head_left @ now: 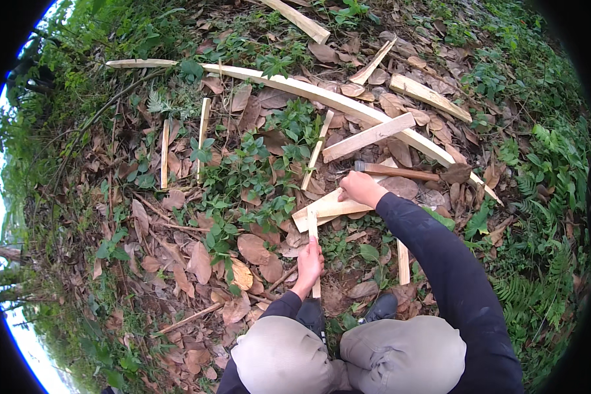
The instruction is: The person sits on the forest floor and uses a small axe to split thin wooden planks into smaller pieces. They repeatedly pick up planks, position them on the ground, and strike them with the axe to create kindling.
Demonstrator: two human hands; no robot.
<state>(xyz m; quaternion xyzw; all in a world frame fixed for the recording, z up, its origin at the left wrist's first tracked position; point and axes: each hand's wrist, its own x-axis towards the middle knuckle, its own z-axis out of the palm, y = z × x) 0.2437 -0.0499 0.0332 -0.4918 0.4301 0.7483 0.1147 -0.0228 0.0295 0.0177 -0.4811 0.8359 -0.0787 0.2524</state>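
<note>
I am crouched over leaf-strewn ground. My left hand is closed around a thin pale wooden slat that stands roughly upright in front of my knees. Its top end meets a short pale plank lying crosswise. My right hand rests with curled fingers on the far end of that plank; what it holds, if anything, is hidden. Just beyond it lies a hammer with a brown wooden handle, its head close to my knuckles.
A long curved plank arcs across the ground, with a shorter board over it. Several loose slats and offcuts lie among dry leaves and green weeds. Another slat lies by my right arm. My shoe is below.
</note>
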